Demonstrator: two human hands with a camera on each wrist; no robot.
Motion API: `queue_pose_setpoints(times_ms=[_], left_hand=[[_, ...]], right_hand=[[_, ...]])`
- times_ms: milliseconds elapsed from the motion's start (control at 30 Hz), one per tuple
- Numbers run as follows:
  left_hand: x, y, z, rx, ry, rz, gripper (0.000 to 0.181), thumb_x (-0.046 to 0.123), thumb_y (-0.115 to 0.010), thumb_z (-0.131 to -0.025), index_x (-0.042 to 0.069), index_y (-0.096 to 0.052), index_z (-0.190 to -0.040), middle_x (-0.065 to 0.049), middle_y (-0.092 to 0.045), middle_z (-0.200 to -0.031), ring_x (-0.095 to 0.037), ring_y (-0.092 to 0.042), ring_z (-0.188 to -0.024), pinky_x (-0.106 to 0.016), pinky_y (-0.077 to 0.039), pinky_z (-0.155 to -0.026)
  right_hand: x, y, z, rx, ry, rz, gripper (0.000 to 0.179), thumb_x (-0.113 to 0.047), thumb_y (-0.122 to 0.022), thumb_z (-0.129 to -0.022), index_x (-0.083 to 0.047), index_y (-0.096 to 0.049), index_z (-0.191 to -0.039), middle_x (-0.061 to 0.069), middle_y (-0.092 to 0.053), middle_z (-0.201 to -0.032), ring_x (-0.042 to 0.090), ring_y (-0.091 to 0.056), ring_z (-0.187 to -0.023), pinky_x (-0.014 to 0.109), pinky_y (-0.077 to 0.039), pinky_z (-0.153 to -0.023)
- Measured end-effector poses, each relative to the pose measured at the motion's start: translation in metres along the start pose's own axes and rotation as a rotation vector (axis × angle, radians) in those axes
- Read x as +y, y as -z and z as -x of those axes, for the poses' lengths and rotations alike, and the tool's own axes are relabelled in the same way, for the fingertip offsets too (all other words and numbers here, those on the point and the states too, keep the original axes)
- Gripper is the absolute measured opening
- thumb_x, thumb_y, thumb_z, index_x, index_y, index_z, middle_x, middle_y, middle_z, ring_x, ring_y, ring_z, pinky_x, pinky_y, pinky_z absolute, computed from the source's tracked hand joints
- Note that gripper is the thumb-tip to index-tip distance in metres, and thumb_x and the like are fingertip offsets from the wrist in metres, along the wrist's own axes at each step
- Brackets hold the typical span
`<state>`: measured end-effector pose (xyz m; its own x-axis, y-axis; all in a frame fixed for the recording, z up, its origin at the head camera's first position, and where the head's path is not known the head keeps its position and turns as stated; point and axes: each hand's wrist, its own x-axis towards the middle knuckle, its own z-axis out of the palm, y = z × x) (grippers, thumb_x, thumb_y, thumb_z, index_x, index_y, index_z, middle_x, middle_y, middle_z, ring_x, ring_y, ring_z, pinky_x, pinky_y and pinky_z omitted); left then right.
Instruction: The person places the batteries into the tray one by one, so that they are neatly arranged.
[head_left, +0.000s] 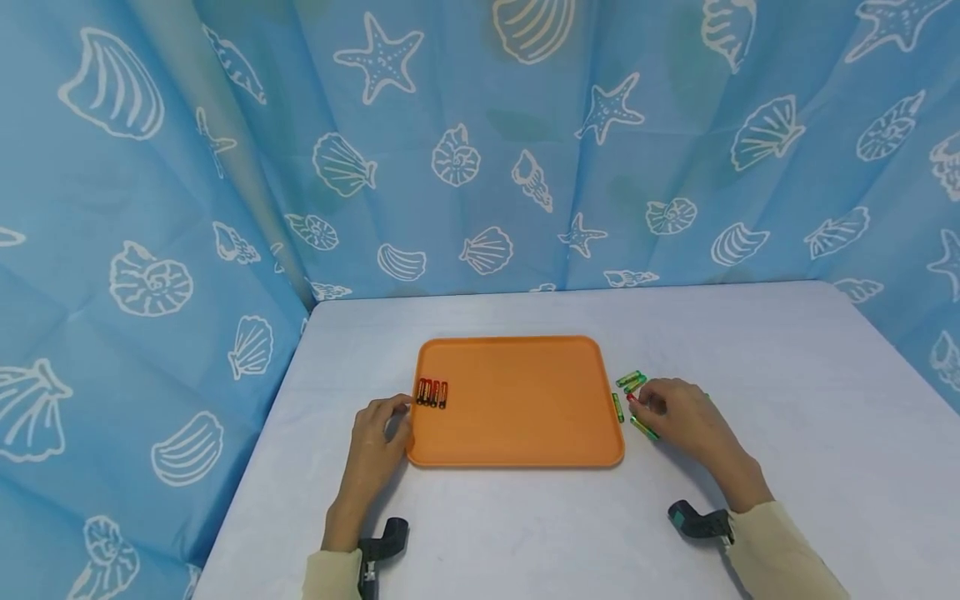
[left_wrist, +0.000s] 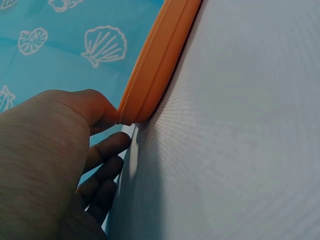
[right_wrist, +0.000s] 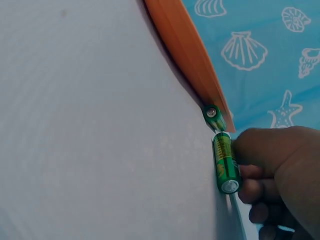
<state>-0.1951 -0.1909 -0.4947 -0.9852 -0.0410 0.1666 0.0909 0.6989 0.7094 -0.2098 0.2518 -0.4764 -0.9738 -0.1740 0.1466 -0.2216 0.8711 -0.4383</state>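
a blue curtain (head_left: pixel 67 333) with white shells hangs at the far left of the frame. in the lower left, the left hand (head_left: pixel 375 437) touches the left rim of the orange tray (head_left: pixel 525 408). its fingers are a bit bent, and there is a gap between thumb and first finger. the tray lies flat in the middle, on the white table (head_left: pixel 525 533). in it, close to its left rim, four red and black batteries (head_left: pixel 434 394) lie in a row. just right of the tray, four green batteries (head_left: pixel 643 428) lie on the table. right of the middle, the right hand (head_left: pixel 686 421) pinches a small red battery (head_left: pixel 631 397) with thumb and finger. most of that one is hidden.
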Motion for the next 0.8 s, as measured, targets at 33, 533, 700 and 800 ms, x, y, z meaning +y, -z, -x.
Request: queue_pose_setpoints(times_ms=[33,533,700,800], left_hand=[[0.0,0.0,0.0,0.0,0.004,0.0,0.032,0.014,-0.062,-0.098,0.013,-0.063,-0.13,-0.006,-0.058,-0.122,-0.028,-0.046,-0.124,-0.05,-0.038,-0.106],[0.0,-0.001,0.001,0.002,0.009,-0.006,0.032,0.014,-0.062,-0.098,0.013,-0.062,-0.131,-0.006,-0.058,-0.122,-0.027,-0.045,-0.124,-0.049,-0.038,-0.107],[0.001,-0.001,0.001,0.003,0.006,-0.001,0.032,0.013,-0.061,-0.098,0.013,-0.062,-0.13,-0.006,-0.058,-0.122,-0.027,-0.045,-0.124,-0.049,-0.039,-0.106],[0.001,-0.001,0.001,0.005,0.009,-0.004,0.032,0.014,-0.061,-0.098,0.013,-0.062,-0.13,-0.006,-0.058,-0.122,-0.027,-0.045,-0.124,-0.05,-0.039,-0.106]], right_hand=[[0.0,0.0,0.001,-0.004,-0.015,-0.001,0.017,-0.024,-0.071,-0.093,-0.011,-0.067,-0.083,-0.003,-0.052,-0.068,0.016,-0.046,-0.066,0.031,-0.039,-0.056],[0.018,0.014,0.004,-0.071,0.081,-0.062,0.035,-0.01,-0.073,-0.085,-0.01,-0.067,-0.12,-0.003,-0.051,-0.083,0.019,-0.047,-0.084,0.039,-0.045,-0.072],[0.024,0.011,0.004,-0.113,0.102,-0.057,0.043,-0.01,-0.074,-0.083,-0.01,-0.065,-0.125,-0.004,-0.05,-0.085,0.018,-0.046,-0.084,0.038,-0.044,-0.072],[0.026,0.01,0.003,-0.118,0.113,-0.061,0.042,-0.011,-0.073,-0.084,-0.009,-0.066,-0.125,-0.004,-0.051,-0.085,0.018,-0.046,-0.085,0.039,-0.045,-0.073]])
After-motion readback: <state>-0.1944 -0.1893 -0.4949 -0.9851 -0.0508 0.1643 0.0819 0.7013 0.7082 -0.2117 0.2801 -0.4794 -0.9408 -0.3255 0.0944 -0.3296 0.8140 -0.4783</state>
